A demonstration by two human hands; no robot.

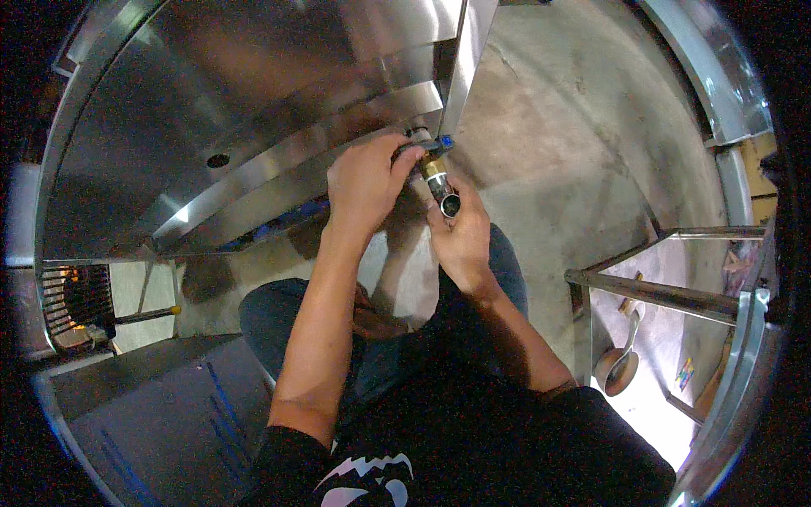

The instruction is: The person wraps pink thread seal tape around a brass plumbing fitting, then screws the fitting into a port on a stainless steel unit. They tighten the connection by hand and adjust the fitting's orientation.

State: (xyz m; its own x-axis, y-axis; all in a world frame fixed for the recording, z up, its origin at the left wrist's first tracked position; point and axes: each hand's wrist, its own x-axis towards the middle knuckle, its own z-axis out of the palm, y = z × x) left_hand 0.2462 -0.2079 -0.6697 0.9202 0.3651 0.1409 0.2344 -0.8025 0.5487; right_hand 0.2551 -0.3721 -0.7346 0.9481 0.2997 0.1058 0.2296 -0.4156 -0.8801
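Note:
My left hand [365, 182] is closed, with thumb and fingers on a short dark bar with a blue end [446, 141]. That bar lies across a pipe joint at the edge of a steel panel; whether it is a valve lever or a tool, I cannot tell. Just below it sits a brass fitting [433, 166] with a pale band under it. A metal pipe elbow [449, 204] continues down from the fitting, its round open mouth facing me. My right hand [465, 245] is wrapped round the elbow from below, and its fingers are partly hidden.
A large steel panel [304, 76] with a small round hole fills the upper left. At right stands a tubular metal frame [659, 296], with a ladle [623, 363] beyond it. A slatted grille [80, 300] is at far left. Concrete floor [549, 152] spreads beyond my hands.

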